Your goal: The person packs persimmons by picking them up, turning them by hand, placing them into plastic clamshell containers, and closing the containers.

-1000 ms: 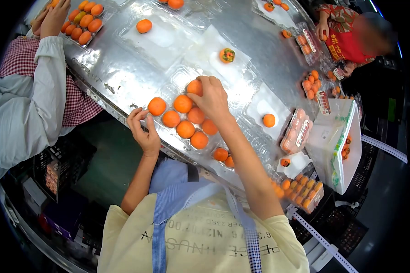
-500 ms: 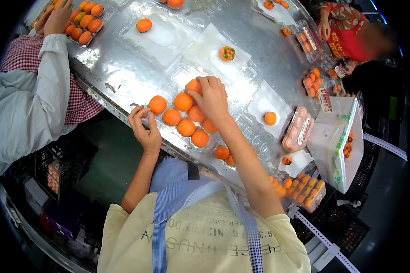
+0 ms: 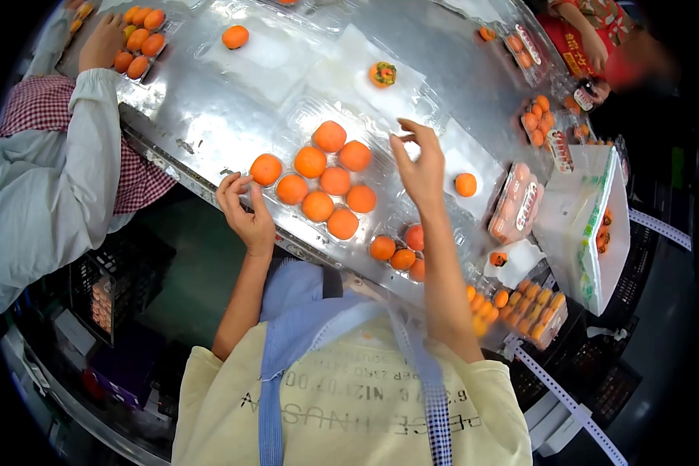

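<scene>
Several orange fruits (image 3: 335,181) sit in rows in a clear plastic tray (image 3: 299,115) on the metal table. My left hand (image 3: 247,212) is at the tray's near left side, fingers apart and curved, just below the leftmost fruit (image 3: 266,169); nothing shows in it. To the right of the tray, my right hand (image 3: 421,165) hovers with thumb and fingers apart and empty. Below it, partly behind my forearm, another clear tray holds a few fruits (image 3: 403,259). A single fruit (image 3: 465,185) rests on white sheeting to the right of my right hand.
Farther back, single fruits (image 3: 235,36) lie on white sheets. A co-worker's hand (image 3: 101,43) is over a filled tray (image 3: 141,39) at the upper left. At the right are a packed clear box (image 3: 516,203), a white foam box (image 3: 573,225) and another co-worker in red.
My right hand has let go of the fruit at the tray's back and moved right, uncovering another fruit in the tray. My left hand has barely moved.
</scene>
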`<control>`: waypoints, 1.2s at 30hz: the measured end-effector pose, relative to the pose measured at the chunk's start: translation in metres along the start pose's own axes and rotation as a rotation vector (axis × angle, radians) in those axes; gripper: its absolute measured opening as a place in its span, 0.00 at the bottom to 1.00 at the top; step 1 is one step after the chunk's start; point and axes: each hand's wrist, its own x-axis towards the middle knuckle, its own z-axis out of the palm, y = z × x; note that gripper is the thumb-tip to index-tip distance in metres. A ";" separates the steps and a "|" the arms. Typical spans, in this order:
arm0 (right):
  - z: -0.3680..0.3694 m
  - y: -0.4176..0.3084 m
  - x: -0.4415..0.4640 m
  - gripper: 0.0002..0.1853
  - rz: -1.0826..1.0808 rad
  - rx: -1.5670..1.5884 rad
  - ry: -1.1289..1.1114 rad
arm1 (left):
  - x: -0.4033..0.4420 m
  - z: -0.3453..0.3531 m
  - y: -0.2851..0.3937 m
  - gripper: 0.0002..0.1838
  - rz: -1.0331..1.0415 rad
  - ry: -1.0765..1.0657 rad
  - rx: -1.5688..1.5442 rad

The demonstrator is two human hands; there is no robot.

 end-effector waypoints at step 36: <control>-0.107 0.071 -0.239 0.29 -0.019 -0.274 -0.068 | -0.119 0.005 0.098 0.09 0.061 -0.262 -0.295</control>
